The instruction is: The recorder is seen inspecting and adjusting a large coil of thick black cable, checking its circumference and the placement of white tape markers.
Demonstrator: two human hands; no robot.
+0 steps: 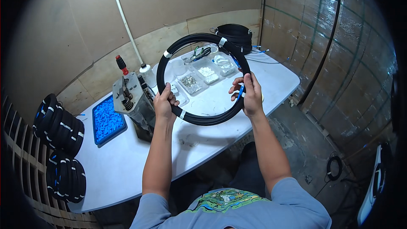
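Observation:
A large coil of black cable (208, 120) is held up above the table, its ring tilted toward me. White bands of tape (182, 114) wrap it at several spots. My left hand (164, 104) is closed around its left side, thumb on top. On the right side, my right hand (252, 96) grips the coil with the thumb up and some fingers curled inside the ring. Beside those fingers a blue connector (241, 91) shows against the cable. Another blue piece (236, 62) lies along the coil higher up.
Through the ring I see clear trays with metal parts (189, 83) and white parts (208, 74), plus pliers (201, 54). A metal press (137, 106) stands left, near a blue tray (109, 121). Taped coils (59, 127) are stacked at the table's left edge; more cable (234, 38) sits behind.

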